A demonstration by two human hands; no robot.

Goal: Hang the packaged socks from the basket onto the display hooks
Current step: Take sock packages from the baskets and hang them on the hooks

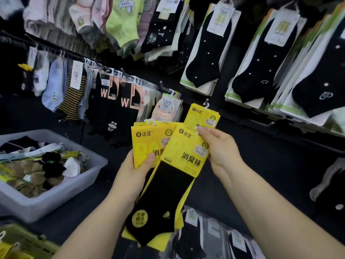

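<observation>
My left hand [137, 168] grips a stack of yellow-carded black sock packs [147, 139] by its lower left edge. My right hand [219, 148] pinches the top right corner of the front yellow pack [183, 154], which tilts to the right over the stack; its black sock [164, 199] hangs down between my forearms. Just behind my right fingers, more yellow packs [202, 116] hang from a display hook [206, 103]. The grey basket [61, 193] at the lower left holds several loose sock packs.
Rows of packaged socks hang on a rail [104, 67] at the left and on hooks across the dark wall [261, 53]. A bare hook [165, 87] sticks out left of the yellow packs. A yellow-green basket [22, 242] sits at the bottom left corner. More packs hang below [214, 232].
</observation>
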